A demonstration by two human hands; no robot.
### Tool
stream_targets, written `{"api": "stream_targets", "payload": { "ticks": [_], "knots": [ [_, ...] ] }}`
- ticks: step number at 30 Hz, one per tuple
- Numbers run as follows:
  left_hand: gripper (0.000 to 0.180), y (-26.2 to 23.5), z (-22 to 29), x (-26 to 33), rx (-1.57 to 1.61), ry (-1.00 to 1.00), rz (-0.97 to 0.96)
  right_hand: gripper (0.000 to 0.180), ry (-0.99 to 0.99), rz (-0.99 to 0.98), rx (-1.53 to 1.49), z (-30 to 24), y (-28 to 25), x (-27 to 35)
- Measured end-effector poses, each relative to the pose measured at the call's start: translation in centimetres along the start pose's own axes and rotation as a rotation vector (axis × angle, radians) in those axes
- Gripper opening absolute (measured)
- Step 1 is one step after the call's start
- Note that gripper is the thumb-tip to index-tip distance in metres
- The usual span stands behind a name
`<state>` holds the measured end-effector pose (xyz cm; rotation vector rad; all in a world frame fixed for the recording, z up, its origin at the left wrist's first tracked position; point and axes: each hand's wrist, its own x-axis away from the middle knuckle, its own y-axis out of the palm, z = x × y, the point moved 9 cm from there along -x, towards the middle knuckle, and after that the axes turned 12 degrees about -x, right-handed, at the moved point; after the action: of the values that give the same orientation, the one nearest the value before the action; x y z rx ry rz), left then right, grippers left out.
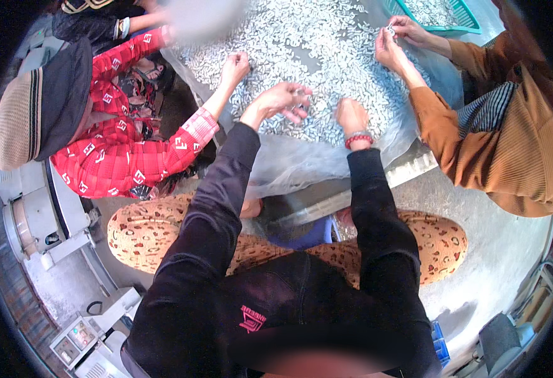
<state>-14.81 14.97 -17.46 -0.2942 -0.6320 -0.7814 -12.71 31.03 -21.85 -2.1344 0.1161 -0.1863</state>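
Note:
A wide layer of small silvery-white pieces (327,63) covers the table, too small to tell their exact kind. Over its near edge, my left hand (281,102) hovers with the fingers spread and slightly blurred; nothing held can be made out in it. To its right, my right hand (352,116), with a red bead bracelet (359,138) on the wrist, rests back upward at the pieces. Its fingers curl down, closed, and whatever they hold is hidden. Beneath the pieces, a clear plastic sheet (289,170) hangs over the table's near edge.
At left, a person in a red checked shirt (125,160) reaches a pinched hand (235,68) over the pieces. At right, a person with orange-brown sleeves (443,129) pinches something small. A green basket (472,25) holds more pieces at far right. Grey machinery (43,220) stands left.

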Motion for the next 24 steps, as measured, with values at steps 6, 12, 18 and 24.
{"api": "stream_targets", "payload": {
  "ticks": [6, 12, 18, 24],
  "knots": [
    [0.051, -1.7, -3.7, -0.2, 0.0, -0.034, 0.001, 0.018, 0.219, -0.112, -0.408, 0.3, -0.9, 1.0],
    [0.061, -2.4, -3.2, 0.2, 0.046, 0.005, 0.121, 0.024, -0.082, -0.143, -0.21, -5.1, -0.2, 0.7],
    [0.042, -3.8, -2.1, 1.0, 0.108, 0.056, 0.208, 0.009, 0.06, 0.051, -0.668, -2.0, -1.0, 0.3],
    [0.03, -4.2, -4.1, 0.3, -0.723, 0.17, 0.691, 0.014, 0.398, -0.081, -2.102, 0.5, -2.1, 4.3]
  ]
}}
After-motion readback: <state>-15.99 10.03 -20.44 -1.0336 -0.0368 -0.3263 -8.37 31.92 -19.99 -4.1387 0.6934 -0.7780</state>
